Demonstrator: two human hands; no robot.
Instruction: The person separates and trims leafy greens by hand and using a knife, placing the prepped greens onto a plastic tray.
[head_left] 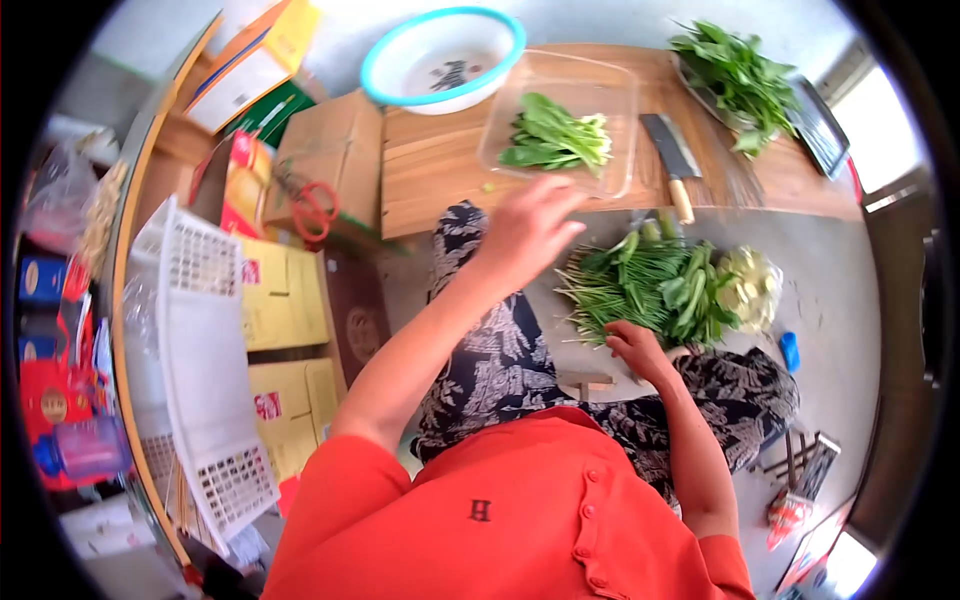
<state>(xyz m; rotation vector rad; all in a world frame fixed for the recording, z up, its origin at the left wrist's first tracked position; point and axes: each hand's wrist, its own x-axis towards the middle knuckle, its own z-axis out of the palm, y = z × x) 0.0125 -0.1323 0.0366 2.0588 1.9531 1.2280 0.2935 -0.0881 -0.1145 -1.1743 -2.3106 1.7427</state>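
Note:
My left hand (530, 225) is over the near edge of the wooden table (430, 165), just short of a clear plastic tray (625, 150). Its fingers are stretched out and hold nothing that I can see. Cut leafy greens (560, 135) lie in the tray. Low on the right, my right hand (637, 350) is at the near side of a pile of green vegetables (640, 285) on the floor. Its fingers are bent, and whether they hold a stem is too small to tell. A cleaver (672, 150) rests right of the tray, its wooden handle towards me.
A blue-rimmed basin (445, 60) stands at the table's back left, and a heap of leafy greens (735, 80) at its back right. Beside the floor pile is a bag of pale pieces (750, 290). Cardboard boxes (345, 155) and a white rack (205, 350) stand at the left.

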